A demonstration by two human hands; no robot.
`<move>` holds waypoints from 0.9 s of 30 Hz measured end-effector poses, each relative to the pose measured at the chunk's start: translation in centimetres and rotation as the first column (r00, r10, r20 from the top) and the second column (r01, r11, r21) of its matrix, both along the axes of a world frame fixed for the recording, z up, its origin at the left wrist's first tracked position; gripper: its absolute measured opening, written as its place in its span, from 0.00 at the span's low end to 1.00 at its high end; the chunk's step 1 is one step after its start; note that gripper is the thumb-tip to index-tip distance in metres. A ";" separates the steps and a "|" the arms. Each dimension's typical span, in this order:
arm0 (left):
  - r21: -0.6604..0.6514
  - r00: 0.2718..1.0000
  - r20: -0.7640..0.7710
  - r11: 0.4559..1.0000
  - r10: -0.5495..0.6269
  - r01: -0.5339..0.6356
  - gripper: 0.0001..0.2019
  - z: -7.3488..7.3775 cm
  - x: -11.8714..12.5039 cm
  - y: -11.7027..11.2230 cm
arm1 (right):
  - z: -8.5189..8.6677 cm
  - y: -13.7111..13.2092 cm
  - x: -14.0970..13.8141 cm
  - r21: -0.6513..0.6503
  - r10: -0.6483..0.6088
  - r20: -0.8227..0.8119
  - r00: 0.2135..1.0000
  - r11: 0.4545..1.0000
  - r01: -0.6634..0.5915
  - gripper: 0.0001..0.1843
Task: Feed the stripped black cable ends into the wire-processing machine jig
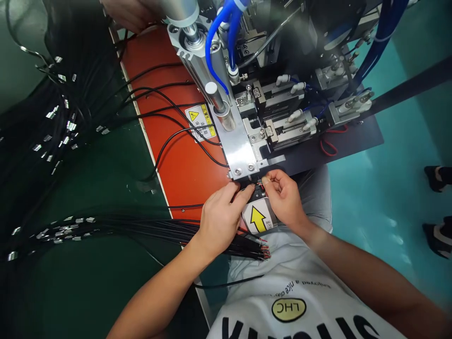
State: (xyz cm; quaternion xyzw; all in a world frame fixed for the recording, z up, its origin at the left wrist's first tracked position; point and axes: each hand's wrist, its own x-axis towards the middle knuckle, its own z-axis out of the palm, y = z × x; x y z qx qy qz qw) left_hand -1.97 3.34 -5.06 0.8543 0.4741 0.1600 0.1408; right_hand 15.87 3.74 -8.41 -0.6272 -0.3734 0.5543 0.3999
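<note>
At the front end of the metal machine (pixel 240 146), both my hands meet over a small black fixture (pixel 257 192). My left hand (pixel 221 214) has thumb and forefinger bent together at the fixture's left side; a cable end there is mostly hidden. From the right, my right hand (pixel 284 197) pinches thin coloured wires (pixel 260 182) between thumb and forefinger. Just below the fixture is a white label with a yellow arrow (pixel 258 219). A bundle of black cables (pixel 158 228) runs beneath my left wrist, its stripped ends (pixel 264 252) lying near my lap.
Several single black cables cross the orange base plate (pixel 176 174) to the machine. More cables with shiny metal ends (pixel 65 127) lie on the green table (pixel 106 188). Blue air hoses (pixel 215 47) rise above. Another person's hand (pixel 130 14) is at the top left; shoes (pixel 438 238) show at right.
</note>
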 end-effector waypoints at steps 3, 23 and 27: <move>-0.001 1.000 -0.001 1.000 -0.001 0.001 0.17 0.0 0.0 0.0 | 0.2 0.3 0.6 -0.076 0.037 -0.114 0.993 0.996 -0.046 0.13; 0.011 1.000 -0.010 1.000 -0.009 0.009 0.18 0.0 0.0 0.0 | 1.3 2.7 3.7 0.262 0.361 0.390 0.847 0.838 -0.478 0.04; 0.009 1.000 -0.015 1.000 -0.016 0.016 0.18 0.1 0.0 0.0 | 1.8 1.8 2.9 0.200 0.311 0.420 0.852 0.884 -0.422 0.03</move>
